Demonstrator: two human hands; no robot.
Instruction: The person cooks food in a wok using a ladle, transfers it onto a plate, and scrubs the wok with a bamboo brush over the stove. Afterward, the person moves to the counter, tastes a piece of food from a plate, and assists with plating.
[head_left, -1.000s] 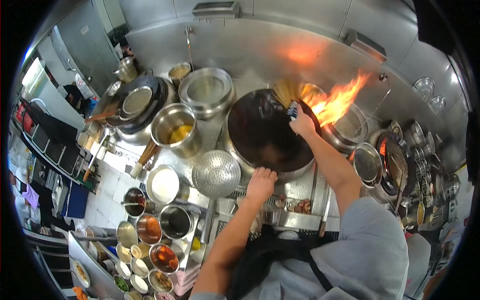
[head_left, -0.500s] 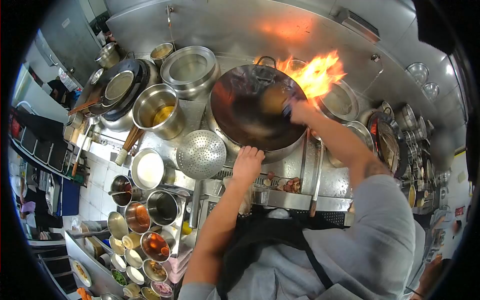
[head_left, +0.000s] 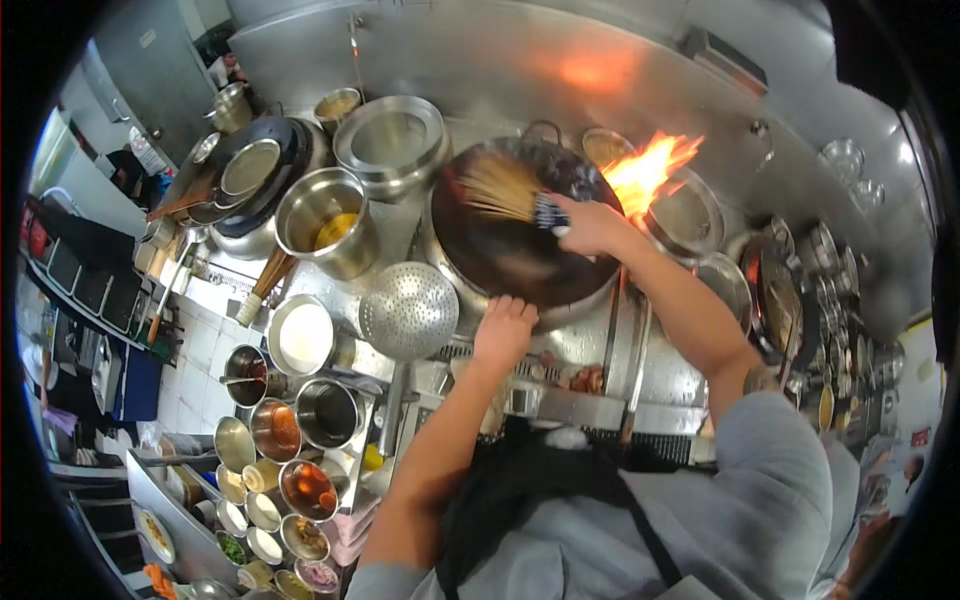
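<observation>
A bamboo brush [head_left: 500, 188] with a dark patterned wrap on its handle end is in the grip of my right hand [head_left: 590, 228]. Its bristles point left over the inside of a large dark wok [head_left: 520, 258]. At the wok's near rim, the fingers of my left hand [head_left: 505, 330] are closed on the edge. Tall flames [head_left: 655, 172] rise just beyond the wok's right side. A perforated ladle [head_left: 408, 311] lies left of my left hand, its handle toward me.
Steel pots [head_left: 325, 222] stand to the left, and a second brush [head_left: 266, 285] lies near them. Several sauce containers [head_left: 277, 429] fill the lower left. Another wok [head_left: 775, 290] and hanging ladles are on the right. A lidded pot [head_left: 390, 148] stands behind.
The brush has swept from the wok's far right side to the left across its inside, with my right hand. My left hand stays at the near rim. The flames have shrunk.
</observation>
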